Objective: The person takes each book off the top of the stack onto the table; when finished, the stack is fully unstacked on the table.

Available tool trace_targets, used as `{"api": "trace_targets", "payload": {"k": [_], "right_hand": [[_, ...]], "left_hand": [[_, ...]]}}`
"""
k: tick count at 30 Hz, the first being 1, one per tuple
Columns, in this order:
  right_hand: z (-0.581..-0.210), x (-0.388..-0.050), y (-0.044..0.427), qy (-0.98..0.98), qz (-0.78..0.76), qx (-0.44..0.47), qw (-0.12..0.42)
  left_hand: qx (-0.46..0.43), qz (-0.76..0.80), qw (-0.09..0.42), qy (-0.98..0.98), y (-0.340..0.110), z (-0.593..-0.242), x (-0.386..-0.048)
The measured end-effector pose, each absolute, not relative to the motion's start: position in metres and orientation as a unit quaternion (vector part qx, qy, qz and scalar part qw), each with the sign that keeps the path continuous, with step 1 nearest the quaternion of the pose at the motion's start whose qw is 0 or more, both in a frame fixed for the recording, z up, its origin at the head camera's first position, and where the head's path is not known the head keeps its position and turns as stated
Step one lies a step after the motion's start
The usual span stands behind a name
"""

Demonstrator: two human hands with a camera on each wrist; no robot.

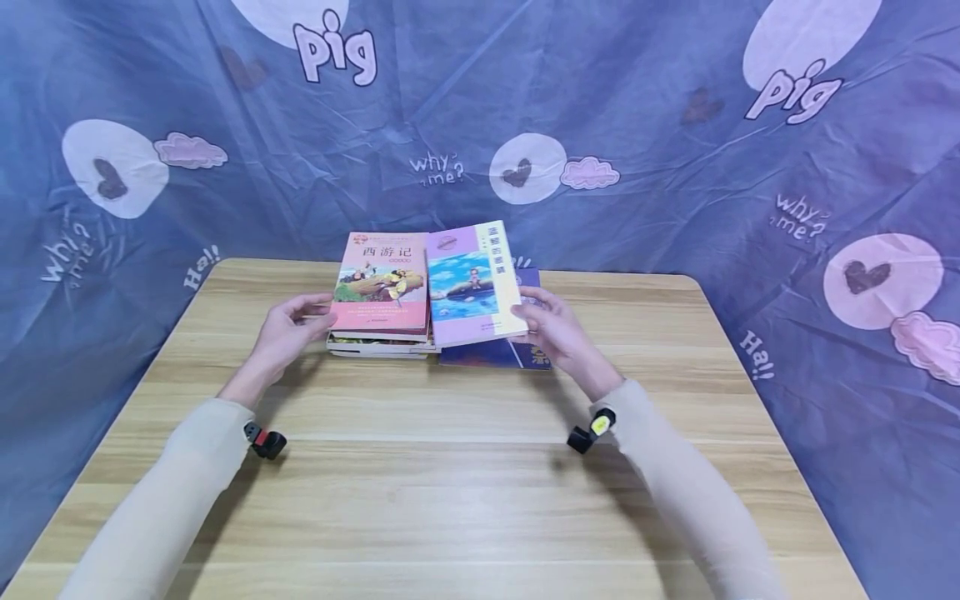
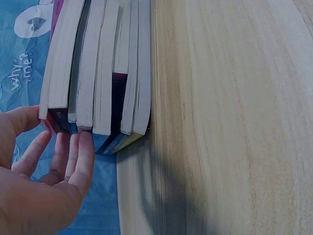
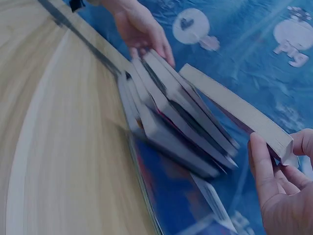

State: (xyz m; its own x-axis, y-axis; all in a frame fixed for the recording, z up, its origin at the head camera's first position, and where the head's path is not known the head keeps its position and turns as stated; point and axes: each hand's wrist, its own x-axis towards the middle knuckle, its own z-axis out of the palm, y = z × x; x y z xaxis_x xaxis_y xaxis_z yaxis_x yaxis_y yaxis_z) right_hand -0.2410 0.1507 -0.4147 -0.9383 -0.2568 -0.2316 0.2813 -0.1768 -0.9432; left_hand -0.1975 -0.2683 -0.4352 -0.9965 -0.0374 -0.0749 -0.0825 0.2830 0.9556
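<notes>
A stack of books stands near the table's back edge, with a red-and-white illustrated book (image 1: 381, 312) on top. My left hand (image 1: 288, 332) rests against its left side; in the left wrist view the thumb touches the top book and the extended fingers lie along the spines (image 2: 100, 142). My right hand (image 1: 561, 340) pinches a lilac-and-white book (image 1: 465, 310) by its right edge, thumb on the cover and fingers below. This book (image 3: 239, 107) is tilted and raised beside the stack. A larger dark blue book (image 1: 480, 355) lies flat on the table, partly hidden beneath it.
The wooden table (image 1: 420, 500) extends forward from the books. A blue printed cloth (image 1: 435, 100) hangs behind and around it. Each wrist carries a small black camera (image 1: 270, 444) on a strap.
</notes>
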Motion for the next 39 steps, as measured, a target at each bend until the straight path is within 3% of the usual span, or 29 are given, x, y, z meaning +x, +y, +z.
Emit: {"api": "trace_targets", "payload": {"k": [18, 28, 39], "right_hand": [[-0.416, -0.231, 0.302, 0.578, -0.805, 0.033, 0.128], [-0.447, -0.230, 0.337, 0.605, -0.780, 0.069, 0.145], [-0.461, -0.237, 0.340, 0.611, -0.767, 0.091, 0.172]], "left_hand": [[-0.042, 0.607, 0.019, 0.793, -0.267, -0.437, -0.197], [-0.042, 0.607, 0.013, 0.793, -0.267, -0.436, -0.197], [-0.039, 0.611, 0.007, 0.791, -0.267, -0.437, -0.197]]}}
